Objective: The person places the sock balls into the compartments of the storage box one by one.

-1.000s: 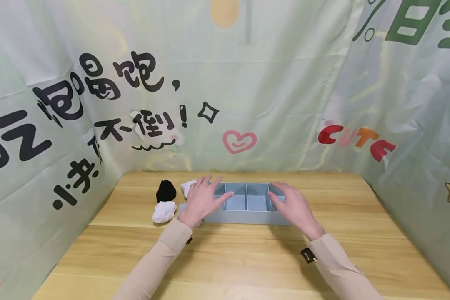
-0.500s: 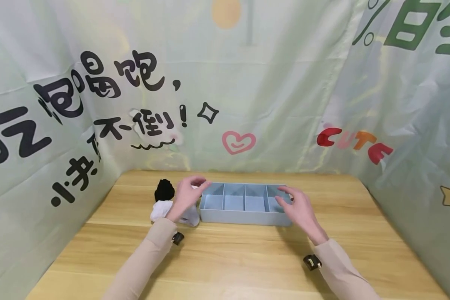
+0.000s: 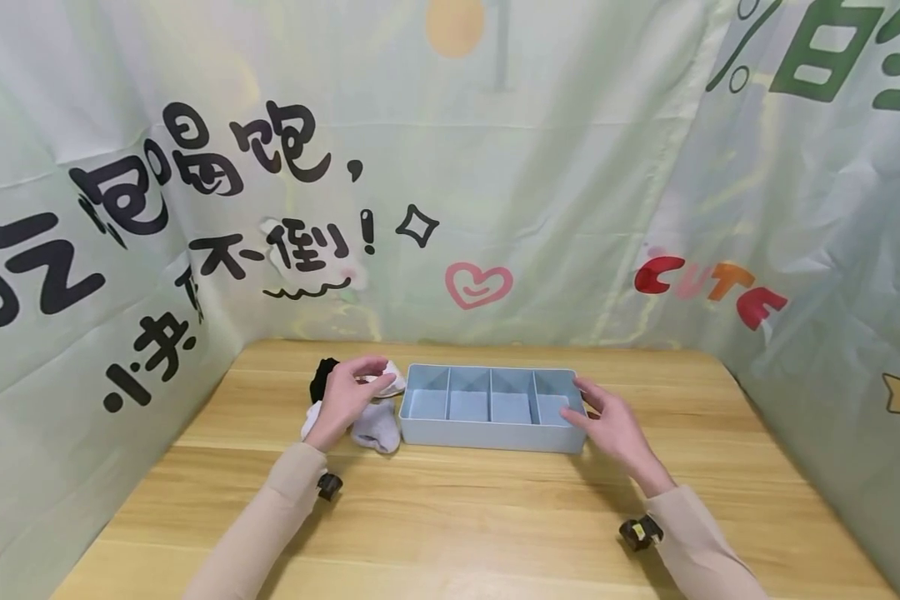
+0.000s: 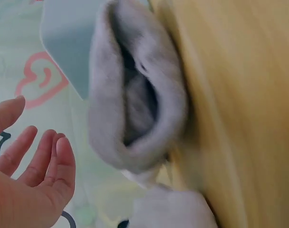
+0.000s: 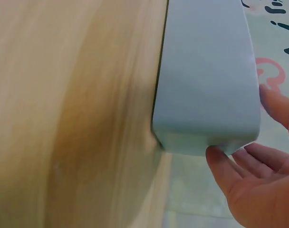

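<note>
The person's left hand (image 3: 345, 396) is over the small heap of rolled socks at the left end of the blue divided tray (image 3: 487, 435). From the head view its thumb and fingertips appear to meet on the upper white sock (image 3: 388, 384), pinching its edge. The left wrist view shows the fingers (image 4: 44, 156) only loosely bent with open space between them and the palm, and no cloth inside the palm. A grey-white rolled sock (image 3: 377, 432) lies on the wooden table (image 3: 450, 517) just below that hand, touching the tray's left end; in the left wrist view its open cuff (image 4: 135, 102) faces the camera. A black sock (image 3: 321, 377) is partly hidden behind the hand, and another white sock (image 3: 311, 421) shows at the wrist side.

The right hand (image 3: 611, 421) is at the tray's right end. Its fingers are spread and nearly straight; in the right wrist view one fingertip (image 5: 218, 159) touches the tray's lower corner, while the others stand just clear of the wall. It grips nothing.

The tray sits flat on the table, towards the far side, its four compartments holding nothing visible.
</note>
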Motion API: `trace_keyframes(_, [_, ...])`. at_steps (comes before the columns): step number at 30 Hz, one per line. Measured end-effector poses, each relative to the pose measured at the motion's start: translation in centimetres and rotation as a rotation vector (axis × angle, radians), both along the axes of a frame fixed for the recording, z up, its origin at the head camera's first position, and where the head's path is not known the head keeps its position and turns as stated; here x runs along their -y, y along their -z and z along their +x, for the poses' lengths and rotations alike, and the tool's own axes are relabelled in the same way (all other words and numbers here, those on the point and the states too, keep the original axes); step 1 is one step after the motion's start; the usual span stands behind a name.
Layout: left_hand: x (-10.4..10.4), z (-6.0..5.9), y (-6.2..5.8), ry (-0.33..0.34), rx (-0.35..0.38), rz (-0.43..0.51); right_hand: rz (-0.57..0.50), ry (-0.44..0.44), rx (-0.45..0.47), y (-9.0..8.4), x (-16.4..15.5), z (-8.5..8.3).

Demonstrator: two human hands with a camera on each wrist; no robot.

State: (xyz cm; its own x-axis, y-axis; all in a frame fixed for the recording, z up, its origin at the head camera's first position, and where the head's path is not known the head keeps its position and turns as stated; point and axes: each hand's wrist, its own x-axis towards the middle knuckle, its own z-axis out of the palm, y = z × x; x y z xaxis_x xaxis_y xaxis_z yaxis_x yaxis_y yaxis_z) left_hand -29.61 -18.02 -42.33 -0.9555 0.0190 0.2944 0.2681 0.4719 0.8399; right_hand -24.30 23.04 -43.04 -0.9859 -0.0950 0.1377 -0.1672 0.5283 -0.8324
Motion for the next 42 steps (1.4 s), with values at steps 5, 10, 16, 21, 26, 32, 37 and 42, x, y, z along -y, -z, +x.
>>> trace_keyframes(5, [1.3,-0.1,0.6,0.019,0.053,-0.007,-0.010,-0.021,0.044,0.4,-0.5,0.0])
trace_keyframes(10, [2.6,0.0,1.2,0.084,0.135,0.035,-0.003,-0.039,0.053,0.9,-1.0,0.0])
trace_keyframes(16, [3.7,0.4,1.7,0.219,0.175,-0.023,0.009,-0.058,0.076,1.0,-1.4,-0.1])
trace_keyframes(21, [4.1,0.6,1.9,0.298,0.217,-0.077,0.025,-0.061,0.086,0.8,-1.4,0.0])
trace_keyframes(26, [4.1,0.7,2.1,0.359,0.237,-0.150,0.028,-0.068,0.108,0.8,-1.4,-0.1])
trace_keyframes(32, [4.0,0.7,2.1,0.412,0.240,-0.249,0.047,-0.069,0.137,0.7,-1.5,-0.2])
trace_keyframes(37, [3.9,0.7,2.2,0.440,0.244,-0.272,0.064,-0.067,0.144,0.6,-1.6,-0.2])
trace_keyframes(42, [3.7,0.7,2.3,0.438,0.241,-0.271,0.065,-0.070,0.141,0.5,-1.7,-0.3])
